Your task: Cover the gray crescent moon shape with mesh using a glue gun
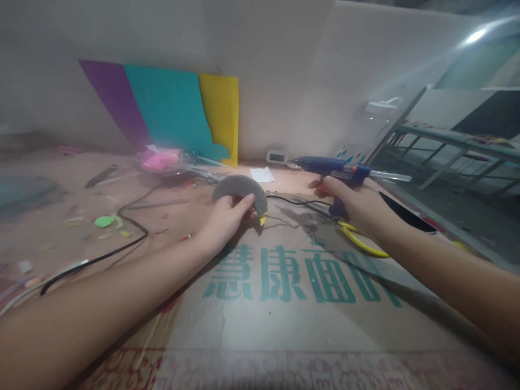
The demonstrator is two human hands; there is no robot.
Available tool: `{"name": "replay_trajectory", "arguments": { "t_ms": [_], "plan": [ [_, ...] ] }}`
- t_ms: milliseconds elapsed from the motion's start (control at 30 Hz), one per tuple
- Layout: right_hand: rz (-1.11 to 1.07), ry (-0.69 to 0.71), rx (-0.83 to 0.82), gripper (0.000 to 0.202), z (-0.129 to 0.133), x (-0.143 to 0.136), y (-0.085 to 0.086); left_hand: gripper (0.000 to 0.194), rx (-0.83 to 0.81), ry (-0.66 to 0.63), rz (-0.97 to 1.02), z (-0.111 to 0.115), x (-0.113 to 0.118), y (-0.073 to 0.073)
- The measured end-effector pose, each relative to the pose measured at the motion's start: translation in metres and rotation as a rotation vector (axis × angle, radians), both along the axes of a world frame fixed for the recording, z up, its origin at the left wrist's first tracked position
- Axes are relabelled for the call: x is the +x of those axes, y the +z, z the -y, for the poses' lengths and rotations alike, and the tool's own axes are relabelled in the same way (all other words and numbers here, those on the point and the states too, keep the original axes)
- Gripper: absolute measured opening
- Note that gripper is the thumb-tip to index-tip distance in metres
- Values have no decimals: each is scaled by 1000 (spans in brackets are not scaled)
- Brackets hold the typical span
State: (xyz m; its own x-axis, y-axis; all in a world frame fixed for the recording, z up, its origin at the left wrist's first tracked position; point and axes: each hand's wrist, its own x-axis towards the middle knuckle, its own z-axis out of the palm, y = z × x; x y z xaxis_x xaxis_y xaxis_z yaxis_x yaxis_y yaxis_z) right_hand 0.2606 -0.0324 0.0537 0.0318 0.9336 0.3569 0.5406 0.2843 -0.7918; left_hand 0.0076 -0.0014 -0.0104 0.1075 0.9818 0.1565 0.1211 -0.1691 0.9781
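Nearest camera, stretches forearms (130, 306) over printed cardboard (276, 330). Holds grey curved piece (239, 185) near mid-view, beyond green lettering (284, 275), clamped in thumb-and-finger grip of left hand (231, 218); shows yellow bit (262, 220) at lower end. Clamps blue glue gun (319, 164) in grip of right hand (348, 201), pointing leftward. Notes yellow-handled tool (359, 242) just below; farther back, white display unit (277, 157), coloured panel (173, 108).

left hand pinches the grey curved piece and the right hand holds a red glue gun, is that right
Not red: the head view shows a blue glue gun in the right hand. The left hand does pinch the grey curved piece.
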Motion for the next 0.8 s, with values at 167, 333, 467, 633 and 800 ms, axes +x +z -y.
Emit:
{"name": "replay_trajectory", "arguments": {
  "t_ms": [167, 333, 467, 633, 800],
  "plan": [
    [251, -60, -97, 36, -36, -10, 16, 41, -49, -20, 58, -2, 1, -2],
    [362, -41, -164, 30, -92, -20, 11, 41, -22, 10, -6, 1, 2, 2],
    [395, -82, -156, 26, -123, -31, -10, 40, -27, 20, 2, 5, 3, 6],
    [479, -73, -167, 29, -137, -30, -23, 39, -37, 7, 19, 6, 5, 7],
    [730, -107, -127, 35, -127, -10, -9, 39, -39, -22, 57, 4, 5, 4]
  ]
}}
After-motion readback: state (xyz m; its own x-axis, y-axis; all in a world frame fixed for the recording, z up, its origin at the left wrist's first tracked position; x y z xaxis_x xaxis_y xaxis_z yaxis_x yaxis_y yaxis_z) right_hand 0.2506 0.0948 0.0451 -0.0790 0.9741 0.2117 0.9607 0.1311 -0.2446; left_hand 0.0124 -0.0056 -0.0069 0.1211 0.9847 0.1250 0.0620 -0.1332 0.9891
